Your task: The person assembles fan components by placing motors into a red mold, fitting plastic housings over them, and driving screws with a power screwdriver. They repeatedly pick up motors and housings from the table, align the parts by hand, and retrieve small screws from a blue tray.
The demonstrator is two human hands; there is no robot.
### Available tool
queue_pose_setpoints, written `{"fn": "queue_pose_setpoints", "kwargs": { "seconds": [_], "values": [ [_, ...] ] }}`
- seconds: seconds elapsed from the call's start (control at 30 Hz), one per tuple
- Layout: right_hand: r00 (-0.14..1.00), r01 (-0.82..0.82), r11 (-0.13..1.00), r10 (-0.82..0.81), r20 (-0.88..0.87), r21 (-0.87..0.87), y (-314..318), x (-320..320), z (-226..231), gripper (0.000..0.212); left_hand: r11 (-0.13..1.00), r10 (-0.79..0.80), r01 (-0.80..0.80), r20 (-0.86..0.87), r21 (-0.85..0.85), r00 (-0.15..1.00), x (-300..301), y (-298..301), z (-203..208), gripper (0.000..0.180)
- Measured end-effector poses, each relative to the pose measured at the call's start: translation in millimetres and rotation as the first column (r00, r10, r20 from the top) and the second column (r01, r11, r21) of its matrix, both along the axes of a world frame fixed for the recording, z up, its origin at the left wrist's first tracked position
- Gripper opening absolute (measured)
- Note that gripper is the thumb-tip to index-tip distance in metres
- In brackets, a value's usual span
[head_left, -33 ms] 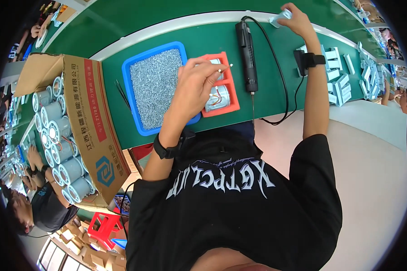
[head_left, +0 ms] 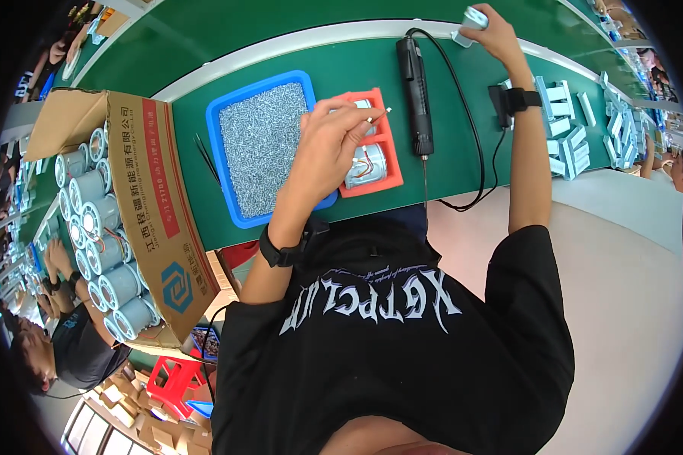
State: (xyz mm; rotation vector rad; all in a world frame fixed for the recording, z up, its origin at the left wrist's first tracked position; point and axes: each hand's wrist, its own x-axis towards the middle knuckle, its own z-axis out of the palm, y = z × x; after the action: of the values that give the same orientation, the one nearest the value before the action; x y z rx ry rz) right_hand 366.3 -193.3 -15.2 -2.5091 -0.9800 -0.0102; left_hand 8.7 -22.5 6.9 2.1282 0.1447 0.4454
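Observation:
My left hand reaches over an orange-red tray with two compartments. Its thumb and forefinger are pinched on thin wires with small white tips. A silvery cylinder with reddish and white wires lies in the near compartment. Another cylinder in the far compartment is partly hidden by my fingers. Far to the right, my right hand is closed on a pale blue-grey block, held tilted above the bench. Beside it, under the fingers, another pale piece shows.
A blue tray of small metal screws adjoins the orange-red one. A black electric screwdriver with a looping cable lies right of it. Pale blocks are piled farther right. At left, a cardboard box holds several cylinders; another person sits beyond.
The pale block in my right hand has risen and tilted, so its end stands above the fingers. My left hand has hardly moved and keeps the wires.

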Motion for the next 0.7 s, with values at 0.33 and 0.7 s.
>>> {"fn": "queue_pose_setpoints", "kwargs": {
  "seconds": [0.33, 0.7],
  "values": [
    [0.718, 0.014, 0.666, 0.512, -0.471, 0.746, 34.8, -163.8, 41.0, 0.047, 0.962, -0.014, 0.024, 0.04, -0.271, 0.999, -8.2, 9.1, -9.4, 0.019],
    [0.537, -0.041, 0.514, 0.734, -0.415, 0.857, 39.8, -233.6, 33.3, 0.05, 0.824, 0.126, -0.092, 0.023, -0.559, 0.992, -8.0, -0.4, -12.1, 0.013]
  ]
}}
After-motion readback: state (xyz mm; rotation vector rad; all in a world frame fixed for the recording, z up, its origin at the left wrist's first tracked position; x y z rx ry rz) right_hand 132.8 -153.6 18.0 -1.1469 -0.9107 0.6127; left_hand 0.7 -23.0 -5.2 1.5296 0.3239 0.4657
